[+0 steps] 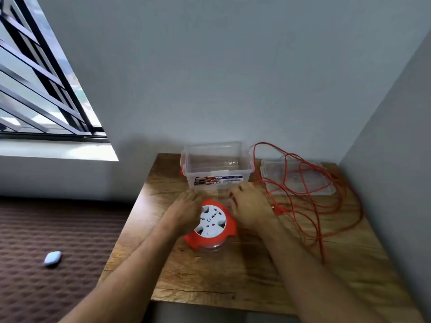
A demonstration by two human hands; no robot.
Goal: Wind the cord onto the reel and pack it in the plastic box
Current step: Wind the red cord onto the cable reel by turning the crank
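A small pale blue object point(52, 258) is seen far left on the brown patterned bed surface point(58, 241), well apart from the wooden desk point(233, 276). Left hand point(186, 209) is laid against the reel's left side; its grip can't be told, since fingers are motion-blurred. The reel point(211, 224), red rim w/ white socket face up, is set on the desk approx. center, between both hands. Behind it, by the wall, the clear plastic box point(217, 169) is stood open, w/ a label on its front. Right hand point(250, 206) is placed at the reel's right side, fingers spread and blurred; whether it's clasped on the reel can't be told. The red cord point(307, 197) is left unwound in loose loops on the desk's right part, draped over the clear lid point(296, 178) lying flat beside the box.
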